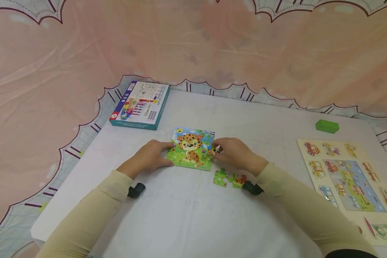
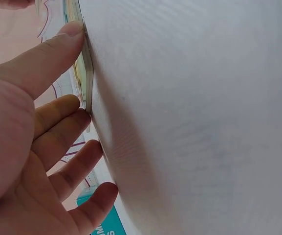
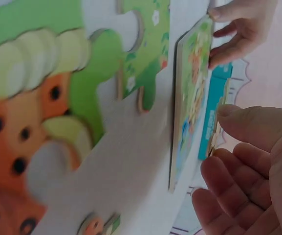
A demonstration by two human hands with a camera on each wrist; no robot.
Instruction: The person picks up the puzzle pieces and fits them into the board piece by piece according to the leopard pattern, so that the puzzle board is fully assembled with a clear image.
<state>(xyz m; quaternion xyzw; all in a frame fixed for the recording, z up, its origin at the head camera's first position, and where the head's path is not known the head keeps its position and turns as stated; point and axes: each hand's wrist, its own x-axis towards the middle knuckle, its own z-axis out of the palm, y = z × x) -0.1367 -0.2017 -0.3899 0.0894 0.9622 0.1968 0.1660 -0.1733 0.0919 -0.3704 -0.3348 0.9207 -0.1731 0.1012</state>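
A flat puzzle board [image 1: 191, 152] with a spotted leopard cub on a green and blue background lies mid-table. At its left edge, my left hand [image 1: 151, 154] touches with thumb and fingers spread along the side; in the left wrist view its fingers [image 2: 57, 181] look relaxed. My right hand [image 1: 237, 154] pinches a small jigsaw piece [image 3: 217, 129] between thumb and fingertips, close by the board's right edge. The piece's picture is mostly hidden. Below that hand lie loose pieces: a green jigsaw piece [image 1: 220, 178] and an orange-spotted jigsaw piece [image 3: 13, 142].
A teal-sided box [image 1: 140, 105] lies at the back left. On the right are a cream board [image 1: 338, 215] with vehicle pictures and, behind it, a green block [image 1: 327, 126]. A patterned curtain [image 1: 193, 43] hangs beyond the white table [image 1: 180, 222].
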